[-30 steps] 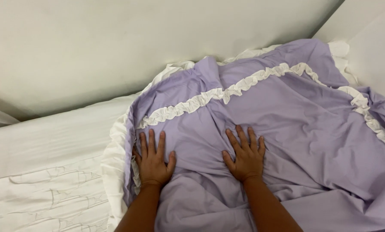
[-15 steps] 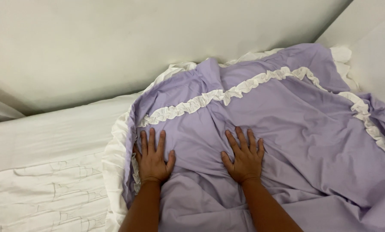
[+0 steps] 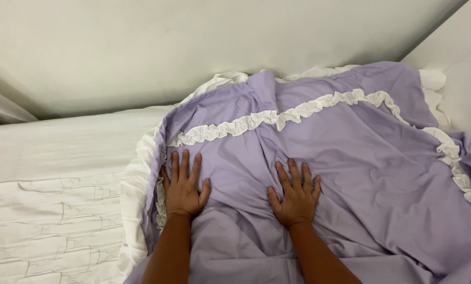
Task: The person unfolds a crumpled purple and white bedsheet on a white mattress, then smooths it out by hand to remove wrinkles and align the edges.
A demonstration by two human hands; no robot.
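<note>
Pressing flat, our fingers (image 3: 185, 163) are spread wide on both hands, holding nothing, palms down on the lilac cotton bed cover with white ruffled trim (image 3: 351, 158). Our left hand (image 3: 184, 189) sits close to the cover's left border, its fingers just short of the white ruffle band (image 3: 256, 121) that runs across the cloth. Our right hand (image 3: 297, 197) lies near it, further toward the cover's middle, where creases fan out from under the palm.

We judge the step in hand to be smoothing the cover against the bed. The next move would call for even pressure and an outward sweep toward the wrinkled right part of the cover, without dragging the ruffle out of line.

Left of the cover lies the white quilted bedsheet with a faint grey line pattern (image 3: 51, 231). Beyond the cover's far edge rises the plain off-white wall (image 3: 193, 47), meeting a second wall at the cover's right corner. No packages, labels or signs show anywhere around the cover.
</note>
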